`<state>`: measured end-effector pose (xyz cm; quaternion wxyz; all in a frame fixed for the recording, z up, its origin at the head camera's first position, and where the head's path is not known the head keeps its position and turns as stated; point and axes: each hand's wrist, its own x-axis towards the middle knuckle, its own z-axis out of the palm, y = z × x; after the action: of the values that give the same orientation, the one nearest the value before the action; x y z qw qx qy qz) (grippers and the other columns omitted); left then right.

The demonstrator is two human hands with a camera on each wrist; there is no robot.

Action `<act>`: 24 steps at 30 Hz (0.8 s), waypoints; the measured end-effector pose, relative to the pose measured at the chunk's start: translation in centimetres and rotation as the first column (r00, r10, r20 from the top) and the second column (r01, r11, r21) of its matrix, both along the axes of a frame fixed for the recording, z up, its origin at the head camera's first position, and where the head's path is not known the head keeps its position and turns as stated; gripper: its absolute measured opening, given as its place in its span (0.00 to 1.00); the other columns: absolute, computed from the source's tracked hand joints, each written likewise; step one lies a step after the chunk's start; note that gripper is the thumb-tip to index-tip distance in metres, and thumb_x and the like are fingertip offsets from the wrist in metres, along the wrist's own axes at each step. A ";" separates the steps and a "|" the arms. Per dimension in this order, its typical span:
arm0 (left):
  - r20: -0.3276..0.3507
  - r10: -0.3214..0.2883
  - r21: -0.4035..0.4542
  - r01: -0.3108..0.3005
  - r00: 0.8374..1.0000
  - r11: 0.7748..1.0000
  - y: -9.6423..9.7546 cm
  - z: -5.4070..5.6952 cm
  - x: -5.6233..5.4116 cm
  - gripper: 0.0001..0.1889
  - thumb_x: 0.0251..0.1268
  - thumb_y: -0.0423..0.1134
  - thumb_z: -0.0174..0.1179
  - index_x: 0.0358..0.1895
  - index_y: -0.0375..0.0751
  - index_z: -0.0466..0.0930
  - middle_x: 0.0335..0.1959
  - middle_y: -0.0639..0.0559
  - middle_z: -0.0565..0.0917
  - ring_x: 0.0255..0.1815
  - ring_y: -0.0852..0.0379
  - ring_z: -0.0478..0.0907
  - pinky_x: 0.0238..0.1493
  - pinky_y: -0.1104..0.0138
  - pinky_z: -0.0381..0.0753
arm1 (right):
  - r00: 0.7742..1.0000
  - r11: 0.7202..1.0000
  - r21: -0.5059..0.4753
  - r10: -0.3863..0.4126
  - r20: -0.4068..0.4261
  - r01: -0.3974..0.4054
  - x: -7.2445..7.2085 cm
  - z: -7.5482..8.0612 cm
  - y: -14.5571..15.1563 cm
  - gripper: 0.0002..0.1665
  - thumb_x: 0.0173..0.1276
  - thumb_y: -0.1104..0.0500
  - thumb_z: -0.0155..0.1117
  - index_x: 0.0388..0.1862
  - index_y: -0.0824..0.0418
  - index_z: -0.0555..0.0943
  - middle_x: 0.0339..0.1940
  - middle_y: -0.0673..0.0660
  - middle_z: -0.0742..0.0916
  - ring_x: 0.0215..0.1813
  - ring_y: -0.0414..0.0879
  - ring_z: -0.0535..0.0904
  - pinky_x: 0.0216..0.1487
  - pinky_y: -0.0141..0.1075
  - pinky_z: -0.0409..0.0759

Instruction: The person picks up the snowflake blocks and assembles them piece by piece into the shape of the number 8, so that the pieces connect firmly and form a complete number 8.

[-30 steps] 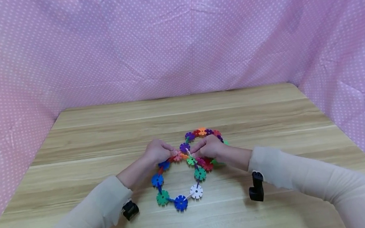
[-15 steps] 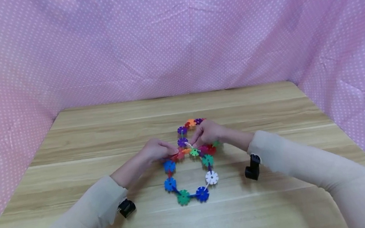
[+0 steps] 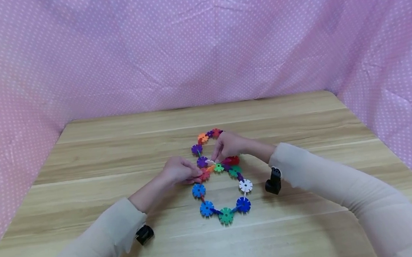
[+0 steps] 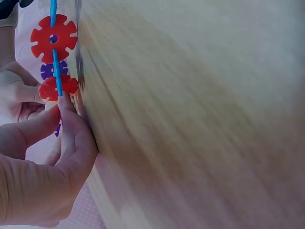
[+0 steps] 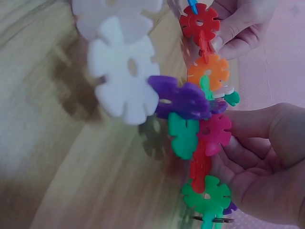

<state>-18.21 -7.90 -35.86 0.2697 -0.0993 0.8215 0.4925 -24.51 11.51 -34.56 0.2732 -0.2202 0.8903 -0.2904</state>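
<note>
Notched snowflake discs, interlocked in many colours, form a figure-eight chain point(image 3: 226, 216) on the table. Where the two loops meet, on the left side, my left hand point(image 3: 180, 171) pinches a red disc point(image 3: 205, 174) between thumb and fingers. My right hand point(image 3: 230, 145) reaches over the far loop and pinches the chain beside a small white disc point(image 3: 210, 162); its fingers hide part of that loop. In the right wrist view, its fingertips are at a pink disc point(image 5: 218, 136) and a purple disc point(image 5: 178, 97). A white disc point(image 3: 246, 186) is on the near loop's right side.
The chain lies on a wood-grain table point(image 3: 118, 145). Pink polka-dot cloth point(image 3: 197, 42) hangs behind the table and along both sides. A black wrist camera point(image 3: 144, 234) sits on the left sleeve, another black camera point(image 3: 273, 181) on the right.
The near loop has swung rightward and slightly away, while the far loop has shifted left and away. My right hand has moved away with the chain; the left has stayed nearly in place.
</note>
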 end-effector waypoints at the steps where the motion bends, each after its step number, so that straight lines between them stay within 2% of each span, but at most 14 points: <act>1: -0.003 -0.002 -0.009 0.002 1.000 1.000 0.0 0.0 0.0 0.07 0.61 0.32 0.64 0.39 0.34 0.86 0.32 0.45 0.89 0.26 0.62 0.84 0.34 0.69 0.86 | 1.000 1.000 -0.002 -0.003 0.005 0.003 -0.1 0.0 0.0 0.05 0.57 0.66 0.72 0.34 0.63 0.88 0.36 0.57 0.91 0.36 0.40 0.84 0.44 0.31 0.84; 6: -0.006 -0.010 -0.032 0.010 1.000 0.999 0.0 0.2 0.1 0.07 0.62 0.33 0.64 0.39 0.34 0.86 0.31 0.45 0.89 0.26 0.61 0.84 0.35 0.69 0.87 | 1.000 1.000 0.002 0.011 0.017 -0.011 -0.2 0.1 -0.2 0.05 0.58 0.65 0.71 0.35 0.62 0.88 0.37 0.57 0.91 0.37 0.40 0.84 0.44 0.31 0.84; 11: 0.009 0.009 -0.011 -0.009 1.000 1.000 -0.2 0.2 0.2 0.06 0.62 0.31 0.63 0.39 0.32 0.86 0.30 0.45 0.89 0.25 0.61 0.84 0.35 0.69 0.87 | 0.999 0.999 -0.006 0.035 0.023 -0.035 -0.3 0.0 -0.5 0.06 0.58 0.65 0.71 0.36 0.63 0.88 0.39 0.58 0.91 0.38 0.40 0.84 0.45 0.31 0.83; 24: -0.009 0.020 -0.011 -0.020 1.000 1.000 0.0 -0.1 0.3 0.07 0.62 0.31 0.63 0.40 0.32 0.86 0.33 0.44 0.89 0.26 0.62 0.84 0.36 0.68 0.87 | 0.998 1.000 -0.011 0.017 0.061 -0.017 -0.5 -0.6 -0.1 0.06 0.59 0.66 0.70 0.36 0.63 0.88 0.38 0.57 0.91 0.38 0.40 0.84 0.46 0.31 0.83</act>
<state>-17.95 -7.90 -36.01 0.2608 -0.1068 0.8243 0.4910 -25.02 11.38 -35.11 0.3014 -0.2202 0.8781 -0.2995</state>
